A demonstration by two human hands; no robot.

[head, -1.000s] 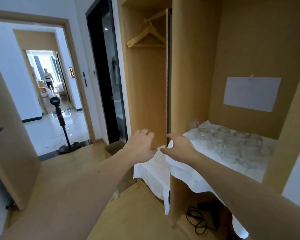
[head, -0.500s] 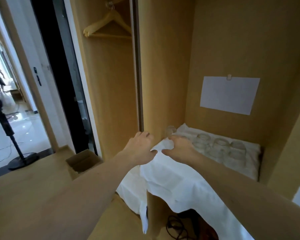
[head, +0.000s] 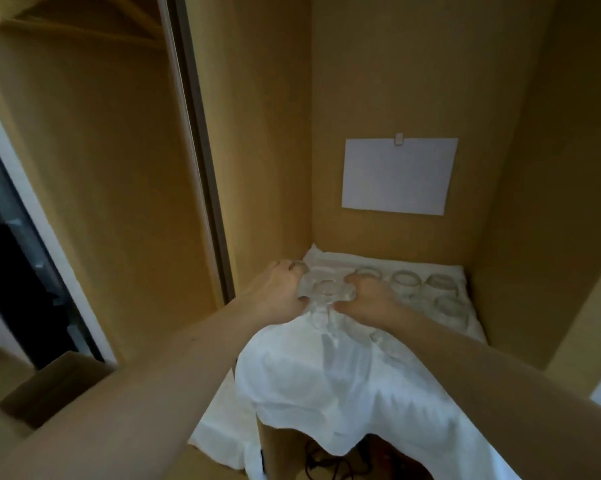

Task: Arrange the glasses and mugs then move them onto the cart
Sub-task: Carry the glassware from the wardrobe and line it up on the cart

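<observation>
Both hands reach into the wooden alcove at frame centre: left hand (head: pixel 279 292) curls fingers round a clear glass (head: pixel 300 268) at its upper tip, right hand (head: pixel 368 299) looks curled on another glass (head: pixel 367 273), grip partly hidden. A glass between (head: pixel 326 289) sits equally near both. More upright, round, transparent glasses (head: pixel 441 284) stand right on the wrinkled white cloth (head: pixel 326 382).
</observation>
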